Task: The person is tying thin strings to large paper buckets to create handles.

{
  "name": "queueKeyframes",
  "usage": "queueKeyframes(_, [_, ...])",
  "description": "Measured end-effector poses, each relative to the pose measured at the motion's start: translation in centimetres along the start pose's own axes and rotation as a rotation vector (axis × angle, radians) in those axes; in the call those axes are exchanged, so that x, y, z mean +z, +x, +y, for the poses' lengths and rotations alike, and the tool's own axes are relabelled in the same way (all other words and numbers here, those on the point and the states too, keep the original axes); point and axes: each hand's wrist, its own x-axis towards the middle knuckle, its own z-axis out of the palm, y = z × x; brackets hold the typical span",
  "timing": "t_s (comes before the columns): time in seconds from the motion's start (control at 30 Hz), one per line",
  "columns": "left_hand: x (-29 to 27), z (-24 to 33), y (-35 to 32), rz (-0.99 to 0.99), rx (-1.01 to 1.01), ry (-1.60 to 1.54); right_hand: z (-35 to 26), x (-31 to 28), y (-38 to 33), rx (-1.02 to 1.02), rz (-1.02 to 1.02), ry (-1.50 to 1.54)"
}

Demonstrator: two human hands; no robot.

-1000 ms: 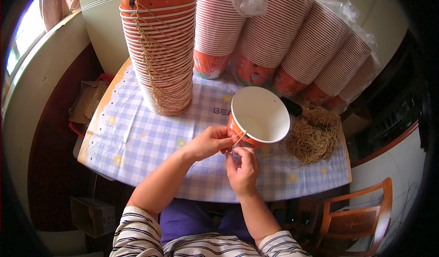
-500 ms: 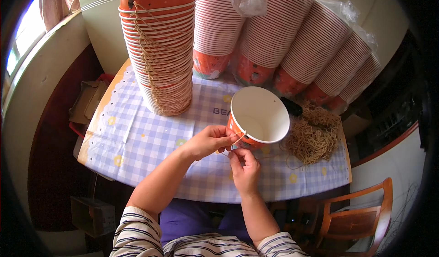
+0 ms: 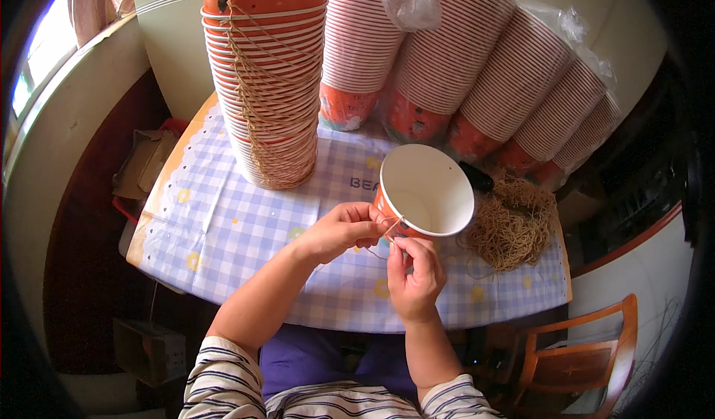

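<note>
Checked tablecloth (image 3: 223, 225) covered table. Strung cup stack (image 3: 268, 84) stood at 11 o'clock. Left hand (image 3: 339, 229) gripped orange paper cup (image 3: 424, 192), near centre. Right hand (image 3: 415, 274) pinched string (image 3: 393, 227) at cup's 7 o'clock. String pile (image 3: 514, 221) lay at 3 o'clock.

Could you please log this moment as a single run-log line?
left hand: steadies paper cup | right hand: pinches string at cup rim | string pile: beside cup
</note>
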Motion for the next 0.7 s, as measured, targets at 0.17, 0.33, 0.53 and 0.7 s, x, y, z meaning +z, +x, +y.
queueKeyframes(0.17, [-0.6,-0.2,0.0,0.029,0.065,-0.098,-0.5,-0.3,2.2,-0.19,-0.022,-0.152])
queueKeyframes(0.33, [-0.5,0.0,-0.2,0.056,0.066,-0.067,-0.5,-0.5,3.5,-0.225,-0.095,-0.232])
queueKeyframes(0.53, [-0.8,0.4,-0.1,0.016,-0.036,0.104,-0.3,-0.3,2.2,-0.27,-0.191,-0.212])
queueKeyframes(0.7, [-1.5,0.0,0.2,0.012,-0.078,0.202,-0.1,0.0,1.1,-0.247,-0.246,-0.21])
